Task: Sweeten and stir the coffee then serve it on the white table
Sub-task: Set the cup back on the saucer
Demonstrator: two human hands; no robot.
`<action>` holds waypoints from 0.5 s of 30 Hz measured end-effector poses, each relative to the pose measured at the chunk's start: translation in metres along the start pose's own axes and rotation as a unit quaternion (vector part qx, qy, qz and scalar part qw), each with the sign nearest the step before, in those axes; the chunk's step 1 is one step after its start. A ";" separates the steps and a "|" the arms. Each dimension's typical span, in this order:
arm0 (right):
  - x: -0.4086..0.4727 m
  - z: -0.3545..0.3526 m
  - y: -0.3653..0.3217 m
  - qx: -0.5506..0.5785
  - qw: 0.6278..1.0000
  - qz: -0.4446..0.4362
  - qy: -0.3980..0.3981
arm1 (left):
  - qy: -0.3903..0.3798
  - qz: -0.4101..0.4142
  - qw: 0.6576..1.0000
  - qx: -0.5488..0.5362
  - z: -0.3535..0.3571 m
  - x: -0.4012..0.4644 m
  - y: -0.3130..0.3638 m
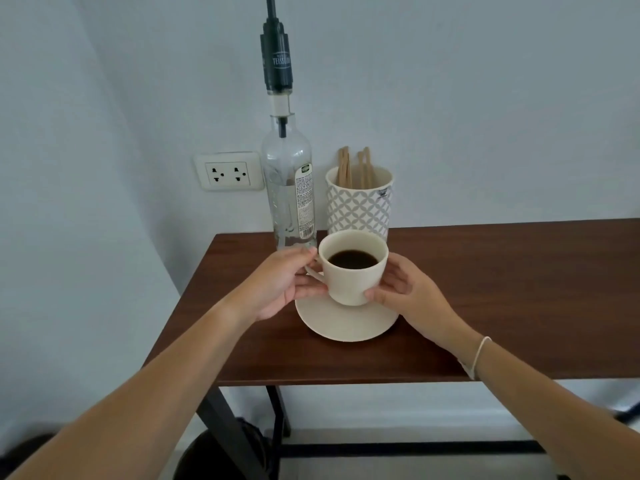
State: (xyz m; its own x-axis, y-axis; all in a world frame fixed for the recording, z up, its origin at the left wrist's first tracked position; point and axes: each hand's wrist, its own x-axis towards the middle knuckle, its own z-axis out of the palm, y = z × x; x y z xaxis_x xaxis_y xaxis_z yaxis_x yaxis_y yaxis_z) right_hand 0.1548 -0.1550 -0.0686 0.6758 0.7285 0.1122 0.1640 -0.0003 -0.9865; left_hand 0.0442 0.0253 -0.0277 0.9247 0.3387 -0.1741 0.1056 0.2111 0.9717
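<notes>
Head view: cream ceramic cup (351,278) of black coffee (352,259) gripped by left hand (280,285) and right hand (405,289) above saucer (346,323); tilting risks spillage.

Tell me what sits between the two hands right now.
The cup of coffee, gripped by the left hand at the handle side and the right hand on its wall, above the saucer, in the head view.

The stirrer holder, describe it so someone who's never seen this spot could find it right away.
Start at the dark brown table and go to its back edge against the wall. There, right of the tall clear bottle, stands the stirrer holder. It is the only patterned thing there: a white cup with a grey lattice print and wooden sticks poking out.
</notes>
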 end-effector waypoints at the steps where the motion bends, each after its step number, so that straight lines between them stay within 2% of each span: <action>1: 0.000 -0.001 0.001 -0.005 1.000 -0.001 -0.001 | 0.000 0.001 1.000 0.001 0.000 0.000 -0.001; 15: 0.000 -0.004 0.008 -0.065 0.997 -0.008 -0.028 | 0.005 -0.016 1.000 -0.015 -0.006 -0.001 -0.013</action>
State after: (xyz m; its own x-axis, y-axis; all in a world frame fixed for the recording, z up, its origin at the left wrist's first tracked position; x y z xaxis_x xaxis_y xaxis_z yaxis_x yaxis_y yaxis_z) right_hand 0.1591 -0.1582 -0.0757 0.6315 0.7665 0.1167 0.2686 -0.0751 -0.9603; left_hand 0.0398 0.0274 -0.0410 0.9174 0.3404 -0.2062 0.1235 0.2490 0.9606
